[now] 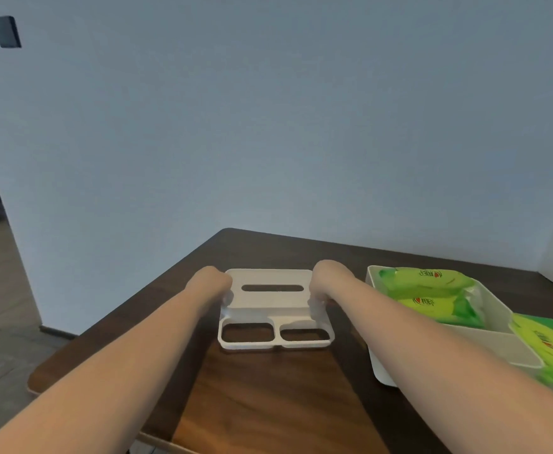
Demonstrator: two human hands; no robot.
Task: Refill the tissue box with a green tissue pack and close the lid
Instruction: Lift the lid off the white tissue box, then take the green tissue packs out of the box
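Left hand [210,283] and right hand [326,281] each close a grip on opposite ends of the white tissue box lid [270,291], on the table [268,388].

Single head-worn wide-angle view, facing forward and down, close over dark table [268,404], wall beyond

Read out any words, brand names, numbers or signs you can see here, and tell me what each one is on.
Green tissue packs in the white bin: red logo print, upside down and too blurred to read.
Green pack outside the bin: red print, also unreadable.
White tissue box: no text.
Dark wall plate: no text.
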